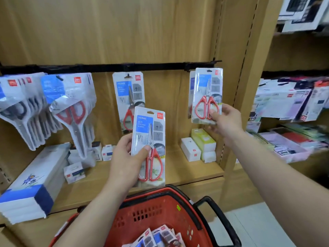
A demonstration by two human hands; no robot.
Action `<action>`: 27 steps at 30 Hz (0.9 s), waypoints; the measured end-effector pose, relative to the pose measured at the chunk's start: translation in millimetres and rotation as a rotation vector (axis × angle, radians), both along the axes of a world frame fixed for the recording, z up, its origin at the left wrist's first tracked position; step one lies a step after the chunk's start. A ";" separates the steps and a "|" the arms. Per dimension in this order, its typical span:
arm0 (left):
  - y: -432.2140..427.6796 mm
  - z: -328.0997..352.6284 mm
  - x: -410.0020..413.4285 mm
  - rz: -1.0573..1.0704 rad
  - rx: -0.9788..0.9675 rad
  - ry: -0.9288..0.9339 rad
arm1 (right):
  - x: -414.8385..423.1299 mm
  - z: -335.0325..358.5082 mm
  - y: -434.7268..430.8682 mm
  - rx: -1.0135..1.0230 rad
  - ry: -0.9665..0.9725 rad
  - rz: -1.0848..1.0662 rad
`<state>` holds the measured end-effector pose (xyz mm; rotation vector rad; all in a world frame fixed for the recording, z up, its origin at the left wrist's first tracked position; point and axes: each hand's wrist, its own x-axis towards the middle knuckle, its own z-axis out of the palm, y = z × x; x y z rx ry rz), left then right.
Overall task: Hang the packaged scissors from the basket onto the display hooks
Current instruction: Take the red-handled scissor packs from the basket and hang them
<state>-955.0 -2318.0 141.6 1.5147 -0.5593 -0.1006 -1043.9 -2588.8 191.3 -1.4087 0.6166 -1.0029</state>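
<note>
At the wooden display bay, the task looks partway done, prob. under half. Several packs already hang from the black rail (pixel 106 66): two bunches at left (pixel 71 107), one centre pack (pixel 128 93), and at least one behind the right-hand pack (pixel 207 93). The right hand (pixel 224 120) pinches the right-hand pack by its lower edge, thumb in front. Its top slot sits at the right hook (pixel 209 70), but whether it's threaded on can't be told. The left hand (pixel 124 157) grips the left-hand pack (pixel 148 139) at mid-height, thumb across the front. That pack is held clear of the rail, in front of the centre pack and above the red basket (pixel 151 214). More packs (pixel 156 237) lie in the basket, so a good deal remains. Both held packs stand upright w/ long axis approx. vertical and hang-slot up. Blades point up, red handles down.
</note>
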 end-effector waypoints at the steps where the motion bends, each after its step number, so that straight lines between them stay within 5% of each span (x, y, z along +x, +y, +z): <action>1: -3.2 0.4 0.9 -0.003 0.003 0.000 | 1.1 -2.9 -3.7 0.002 -0.015 -0.008; 27: -23.8 7.8 5.2 -0.018 0.023 0.004 | 18.8 -11.9 -26.1 -0.069 -0.053 -0.075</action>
